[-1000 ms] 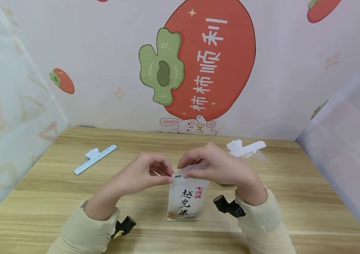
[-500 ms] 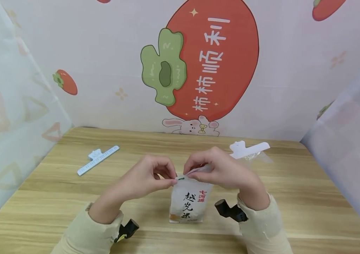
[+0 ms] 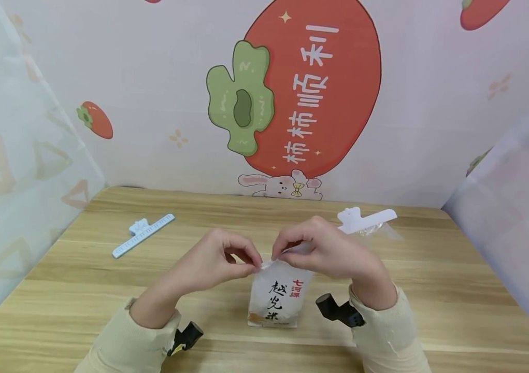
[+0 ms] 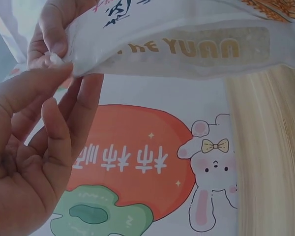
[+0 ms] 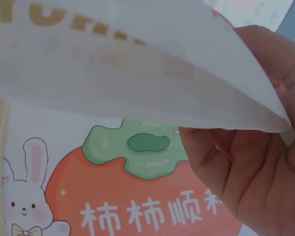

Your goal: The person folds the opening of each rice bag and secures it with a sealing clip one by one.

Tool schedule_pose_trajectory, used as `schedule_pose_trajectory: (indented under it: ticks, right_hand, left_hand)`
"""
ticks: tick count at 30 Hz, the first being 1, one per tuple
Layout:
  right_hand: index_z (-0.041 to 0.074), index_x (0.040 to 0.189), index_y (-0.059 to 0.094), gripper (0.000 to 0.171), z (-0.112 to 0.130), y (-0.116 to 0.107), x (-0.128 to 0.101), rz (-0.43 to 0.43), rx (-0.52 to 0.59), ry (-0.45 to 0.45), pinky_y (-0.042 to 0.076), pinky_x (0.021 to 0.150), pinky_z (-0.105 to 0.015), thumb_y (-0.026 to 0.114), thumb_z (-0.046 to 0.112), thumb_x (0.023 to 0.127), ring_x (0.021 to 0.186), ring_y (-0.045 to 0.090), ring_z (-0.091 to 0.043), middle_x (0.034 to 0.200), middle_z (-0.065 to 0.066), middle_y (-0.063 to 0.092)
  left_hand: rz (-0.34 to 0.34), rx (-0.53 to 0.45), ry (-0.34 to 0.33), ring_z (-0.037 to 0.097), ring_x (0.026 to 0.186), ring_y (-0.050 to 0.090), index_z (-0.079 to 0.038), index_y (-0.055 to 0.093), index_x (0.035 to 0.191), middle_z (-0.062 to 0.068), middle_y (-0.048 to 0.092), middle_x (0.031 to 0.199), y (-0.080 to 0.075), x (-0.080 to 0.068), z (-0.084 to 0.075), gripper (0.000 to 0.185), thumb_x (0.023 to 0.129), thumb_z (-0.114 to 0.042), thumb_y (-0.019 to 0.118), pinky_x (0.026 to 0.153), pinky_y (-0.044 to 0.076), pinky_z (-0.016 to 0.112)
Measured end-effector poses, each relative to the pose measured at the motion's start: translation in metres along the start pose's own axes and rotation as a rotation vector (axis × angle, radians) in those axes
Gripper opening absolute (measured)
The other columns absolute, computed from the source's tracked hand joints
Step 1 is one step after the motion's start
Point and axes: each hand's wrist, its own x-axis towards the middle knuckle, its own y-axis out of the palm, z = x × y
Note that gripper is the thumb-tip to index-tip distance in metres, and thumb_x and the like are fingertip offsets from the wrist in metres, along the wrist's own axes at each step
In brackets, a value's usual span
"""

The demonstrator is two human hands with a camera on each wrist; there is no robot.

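A small white rice bag [image 3: 277, 298] with black and red characters stands upright on the wooden table [image 3: 59, 290], near the front edge. My left hand [image 3: 219, 261] pinches the bag's top left corner between thumb and fingers. My right hand [image 3: 320, 251] grips the top edge from the right, fingers curled over it. In the left wrist view the bag [image 4: 187, 44] shows from below, with my left hand's fingers [image 4: 64, 108] at its corner. The right wrist view shows the bag [image 5: 113, 73] lying over my right palm [image 5: 250, 162].
A long pale blue sealing clip [image 3: 143, 234] lies at the table's left rear. A white clip [image 3: 366, 218] on a clear plastic bag [image 3: 378, 230] lies at the right rear. Printed backdrop walls enclose the table on three sides.
Both hands stay at the bag's top; the small green mark by the left fingertips is now covered. The view has shifted slightly, and the bag stands in the same place.
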Motion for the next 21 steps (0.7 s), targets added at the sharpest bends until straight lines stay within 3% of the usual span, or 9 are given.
schedule_pose_trajectory:
  ticks: [5, 8, 15, 21]
  right_hand:
    - [0.012, 0.089, 0.072, 0.02, -0.0006, 0.0012, -0.0005, -0.005, -0.008, -0.035, 0.057, 0.07, -0.025, 0.065, -0.006, 0.089, 0.077, 0.064, -0.003, 0.083, 0.004, 0.071]
    - [0.011, 0.09, 0.073, 0.02, -0.0011, 0.0024, -0.0004, -0.005, -0.016, -0.058, 0.057, 0.07, -0.025, 0.064, -0.007, 0.089, 0.076, 0.064, -0.002, 0.083, 0.003, 0.072]
    - [0.011, 0.089, 0.073, 0.02, 0.0016, 0.0029, 0.0003, -0.022, -0.035, -0.081, 0.056, 0.068, -0.023, 0.065, -0.008, 0.088, 0.073, 0.063, -0.001, 0.081, 0.003, 0.072]
    - [0.011, 0.088, 0.073, 0.022, 0.003, 0.0045, 0.0006, -0.025, -0.041, -0.086, 0.056, 0.067, -0.022, 0.064, -0.009, 0.087, 0.072, 0.064, -0.001, 0.08, 0.003, 0.072]
  left_hand:
    - [0.008, -0.016, -0.006, 0.007, 0.075, 0.065, -0.011, 0.078, 0.088, 0.0, 0.076, 0.086, -0.0018, 0.0012, 0.0016, 0.006, 0.086, -0.017, 0.078, 0.062, 0.053, 0.024]
    - [-0.011, -0.026, -0.014, 0.008, 0.072, 0.061, -0.012, 0.078, 0.087, 0.001, 0.075, 0.084, -0.0002, 0.0023, 0.002, 0.007, 0.086, -0.019, 0.078, 0.059, 0.05, 0.023]
    - [-0.025, -0.045, -0.092, 0.012, 0.084, 0.067, -0.012, 0.078, 0.097, 0.0, 0.077, 0.093, 0.0048, 0.0067, 0.0019, 0.016, 0.083, -0.02, 0.081, 0.068, 0.056, 0.028]
    - [-0.002, -0.023, -0.088, 0.01, 0.084, 0.067, -0.012, 0.079, 0.091, 0.0, 0.076, 0.09, 0.008, 0.0083, 0.0021, 0.011, 0.083, -0.019, 0.081, 0.07, 0.056, 0.029]
